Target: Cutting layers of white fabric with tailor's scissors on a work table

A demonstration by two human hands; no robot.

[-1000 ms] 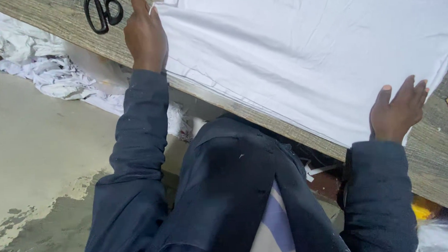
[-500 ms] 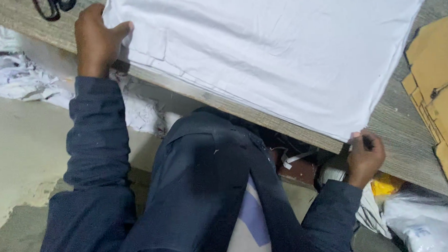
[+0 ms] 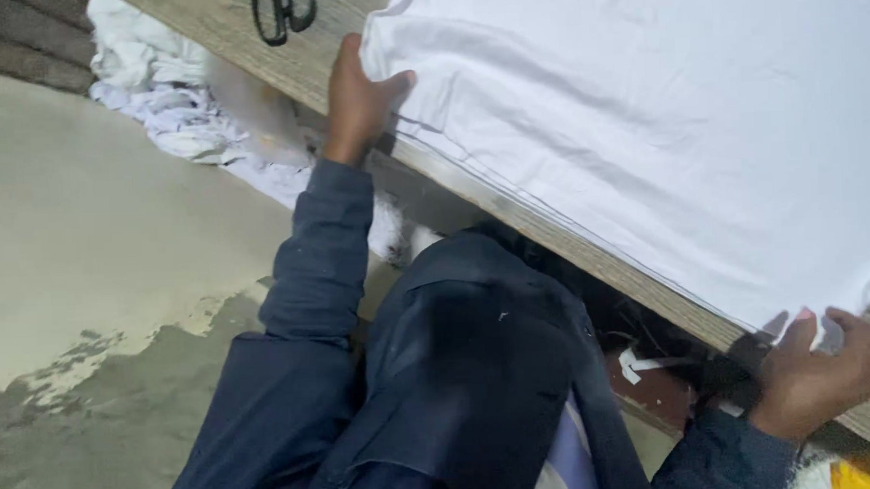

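The white cloth lies ahead of both hands, its near edge running between them along the bench — left hand and right hand each pinching a corner.

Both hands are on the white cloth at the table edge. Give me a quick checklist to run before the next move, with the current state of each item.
1. Left hand on the near left corner of the white cloth sheet: ok, fingers on top, thumb on the fabric.
2. Right hand pinching the sheet's near right corner: ok, fingers closed over the hem.
3. Sheet flat between the hands: not ok, shallow wrinkles run across it.
4. Near hem lined up with the wooden table edge: ok, roughly parallel.
5. Black-handled scissors off the sheet: ok, lying apart, beyond the left hand.
6. Far side of the sheet: cannot tell, out of frame.
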